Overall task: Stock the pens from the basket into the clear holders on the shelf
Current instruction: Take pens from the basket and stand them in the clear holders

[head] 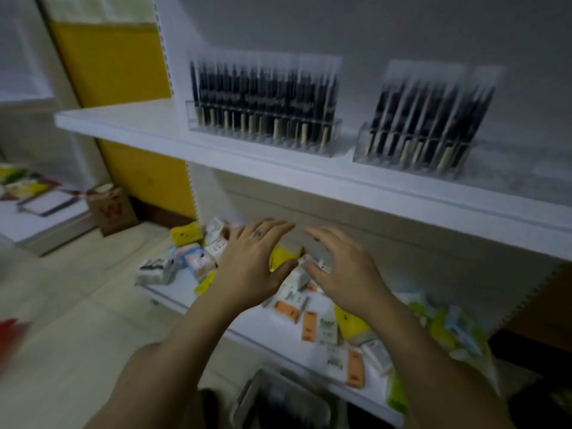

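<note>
**Empty hands between the basket and the pen holders**

This is a blurred head view of white shop shelving. At 9 o'clock a brown paper bag (111, 209) stands on the pale tiled floor. At 11 o'clock a clear, hard-walled left holder (263, 136) sits on the upper shelf (123, 122). It is packed with slim dark pens (263, 88) standing upright in narrow slots, pale ends down.

At centre the left hand (250, 267) hovers over the lower shelf (278, 342), its fingers (275, 226) straight, spread and holding nothing. Just beside it, the right hand (343, 274) has its fingers (322, 235) wide and empty too. Small flat card packets (309, 329) in orange, yellow and white lie scattered beneath them.

At 6 o'clock a grey basket (257, 377) shows between the forearms, its contents too blurred to tell. At 2 o'clock a right holder (411, 157) carries leaning pens (430, 109). Whether any slots are free cannot be told.

The step in hand seems to be fetching pens. It would go best by reaching down to the basket and pinching a few barrels with all ends facing one way. Each smooth, round pen should then go into its own slot, gently, so the light holder does not shift.
</note>
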`<state>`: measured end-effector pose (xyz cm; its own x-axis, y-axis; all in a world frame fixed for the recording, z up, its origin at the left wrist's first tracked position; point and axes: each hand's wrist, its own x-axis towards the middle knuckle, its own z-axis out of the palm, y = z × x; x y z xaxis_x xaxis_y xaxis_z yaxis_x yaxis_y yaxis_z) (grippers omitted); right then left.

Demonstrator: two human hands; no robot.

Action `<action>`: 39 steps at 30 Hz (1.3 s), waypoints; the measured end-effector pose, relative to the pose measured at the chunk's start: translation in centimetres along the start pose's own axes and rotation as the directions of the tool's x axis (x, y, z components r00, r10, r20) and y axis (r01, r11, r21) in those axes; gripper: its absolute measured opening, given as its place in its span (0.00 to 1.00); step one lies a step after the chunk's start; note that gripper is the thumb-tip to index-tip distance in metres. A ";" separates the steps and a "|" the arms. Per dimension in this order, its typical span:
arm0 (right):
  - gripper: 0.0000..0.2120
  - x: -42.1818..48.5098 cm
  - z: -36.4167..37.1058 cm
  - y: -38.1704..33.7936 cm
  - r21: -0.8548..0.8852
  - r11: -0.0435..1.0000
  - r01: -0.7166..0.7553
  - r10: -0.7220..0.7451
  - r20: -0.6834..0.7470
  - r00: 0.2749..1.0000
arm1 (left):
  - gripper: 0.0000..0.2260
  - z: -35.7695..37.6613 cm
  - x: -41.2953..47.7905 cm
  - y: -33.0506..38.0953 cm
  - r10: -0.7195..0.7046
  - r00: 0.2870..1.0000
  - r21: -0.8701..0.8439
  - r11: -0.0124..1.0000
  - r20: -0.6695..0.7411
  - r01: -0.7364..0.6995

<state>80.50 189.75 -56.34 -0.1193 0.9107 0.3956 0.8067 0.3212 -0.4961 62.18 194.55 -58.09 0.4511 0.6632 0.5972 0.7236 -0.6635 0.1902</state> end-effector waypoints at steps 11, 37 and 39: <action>0.34 -7.1 14.6 8.3 -0.131 0.938 -0.321 0.344 0.473 0.811 | 0.32 11.4 -11.4 -2.1 -0.310 0.774 -0.020 0.923 0.552 0.384; 0.11 -17.5 33.6 19.6 -0.291 0.564 -0.772 0.631 0.755 0.176 | 0.14 33.7 -27.0 -4.0 -0.418 0.056 0.097 0.336 0.907 0.937; 0.14 -18.1 34.7 20.0 -0.327 0.541 -0.775 0.634 0.763 0.121 | 0.13 34.8 -27.2 -4.8 -0.402 0.045 0.091 0.313 0.915 0.945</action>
<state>78.69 188.72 -100.27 0.0555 0.5124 -0.8569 0.7180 -0.6169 -0.3224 64.61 191.74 -102.32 0.2074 0.6128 -0.7625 0.7009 0.4507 0.5528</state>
